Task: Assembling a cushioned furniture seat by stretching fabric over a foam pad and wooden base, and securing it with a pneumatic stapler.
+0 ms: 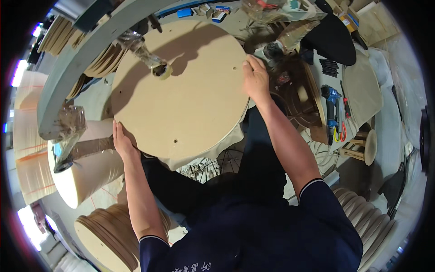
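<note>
A large round beige board point(190, 104) with several small holes lies in front of me, above my lap. My left hand point(123, 143) is at its lower left edge, thumb side up against the rim. On the right rim rests my right hand point(257, 84), fingers over the edge; the undersides of both grips are hidden. Pale cloth point(217, 144) hangs out below the board's near edge. Over the upper part of the board a plastic-wrapped machine part point(147, 59) reaches down and casts a shadow.
At right lie a blue staple gun point(332, 106), scissors point(340, 131), a red screwdriver point(346, 102) and black strips point(329, 67). Stacked round boards point(108, 235) stand lower left, padded rounds point(362, 222) lower right. A grey machine arm point(59, 81) curves along the left, near large material rolls point(86, 167).
</note>
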Tool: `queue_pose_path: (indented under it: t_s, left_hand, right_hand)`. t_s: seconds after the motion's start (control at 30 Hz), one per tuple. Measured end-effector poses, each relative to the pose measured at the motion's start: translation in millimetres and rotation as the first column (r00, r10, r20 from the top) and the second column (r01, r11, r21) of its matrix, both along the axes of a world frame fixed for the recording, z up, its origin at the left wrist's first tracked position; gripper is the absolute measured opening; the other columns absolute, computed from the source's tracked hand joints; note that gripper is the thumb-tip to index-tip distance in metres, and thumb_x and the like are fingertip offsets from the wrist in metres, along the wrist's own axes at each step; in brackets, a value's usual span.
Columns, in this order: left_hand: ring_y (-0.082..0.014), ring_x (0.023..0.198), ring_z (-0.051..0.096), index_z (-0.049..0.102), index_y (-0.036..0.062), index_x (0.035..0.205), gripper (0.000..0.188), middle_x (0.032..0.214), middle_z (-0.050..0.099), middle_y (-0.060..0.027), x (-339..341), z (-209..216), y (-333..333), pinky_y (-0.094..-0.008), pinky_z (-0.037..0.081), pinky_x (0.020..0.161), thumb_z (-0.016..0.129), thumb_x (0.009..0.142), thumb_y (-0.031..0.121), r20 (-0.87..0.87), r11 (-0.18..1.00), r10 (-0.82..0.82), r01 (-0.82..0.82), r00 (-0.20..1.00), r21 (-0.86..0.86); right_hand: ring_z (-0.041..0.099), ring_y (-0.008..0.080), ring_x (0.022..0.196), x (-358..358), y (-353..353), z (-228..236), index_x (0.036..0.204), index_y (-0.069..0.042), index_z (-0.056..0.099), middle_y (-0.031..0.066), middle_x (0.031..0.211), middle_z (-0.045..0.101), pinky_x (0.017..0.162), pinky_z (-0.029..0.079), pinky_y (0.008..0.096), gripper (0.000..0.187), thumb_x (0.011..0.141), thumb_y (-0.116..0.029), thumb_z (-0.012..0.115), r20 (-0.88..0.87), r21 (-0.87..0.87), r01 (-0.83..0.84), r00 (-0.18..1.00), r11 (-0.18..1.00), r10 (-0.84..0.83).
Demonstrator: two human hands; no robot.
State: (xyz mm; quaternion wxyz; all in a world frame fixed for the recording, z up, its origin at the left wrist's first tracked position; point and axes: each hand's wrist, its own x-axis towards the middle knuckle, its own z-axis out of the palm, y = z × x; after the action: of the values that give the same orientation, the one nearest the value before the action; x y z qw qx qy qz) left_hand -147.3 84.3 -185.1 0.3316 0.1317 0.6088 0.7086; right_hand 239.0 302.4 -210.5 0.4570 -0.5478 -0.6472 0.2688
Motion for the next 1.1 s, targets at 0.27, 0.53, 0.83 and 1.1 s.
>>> queue_pose_path:
  t_s: [0.27,0.53,0.83,1.1]
  left_hand:
    - [-0.0242,0.131,0.058,0.047,0.0004,0.153,0.047,0.146,0.058,-0.0127,5,-1,4,-0.0358,0.048,0.108,0.050,0.109,0.019,-0.045,0.995,0.089,-0.090,0.995,-0.039]
    - [-0.0217,0.131,0.058,0.057,0.0023,0.145,0.043,0.143,0.062,-0.0096,0,-10,9,-0.0346,0.045,0.111,0.049,0.110,0.025,0.047,0.992,0.121,-0.121,0.992,0.018]
    - [-0.0255,0.136,0.055,0.059,-0.0009,0.144,0.053,0.144,0.062,-0.0140,-35,-3,-17,-0.0369,0.037,0.118,0.043,0.112,0.039,-0.066,0.986,0.163,-0.164,0.985,-0.013]
    - [-0.0369,0.142,0.049,0.056,-0.0019,0.144,0.046,0.151,0.054,-0.0224,-45,12,49,-0.0426,0.038,0.119,0.051,0.107,0.023,-0.860,0.908,-0.368,-0.062,0.353,-0.414]
  right_hand:
    - [0.061,0.0405,0.121,0,6,-1,0.132,-0.005,0.064,0.0173,0.132,0.066,0.105,0.047,0.0464,0.038,0.104,-0.028,0.053,0.093,0.024,-0.001,0.996,1.000,-0.002]
    - [0.065,0.0334,0.117,8,11,-1,0.128,0.004,0.065,0.0211,0.122,0.070,0.103,0.048,0.0384,0.036,0.107,-0.023,0.053,-0.046,0.007,-0.095,0.994,0.995,0.096]
    - [0.062,0.0335,0.127,36,53,14,0.134,0.003,0.063,0.0211,0.134,0.067,0.109,0.047,0.0378,0.045,0.109,-0.032,0.051,0.202,-0.070,-0.197,0.957,0.978,0.207]
    - [0.049,0.0428,0.138,-25,81,18,0.146,0.004,0.048,0.0264,0.149,0.051,0.116,0.040,0.0478,0.055,0.103,-0.029,0.055,0.452,0.150,-0.342,0.858,0.927,0.243]
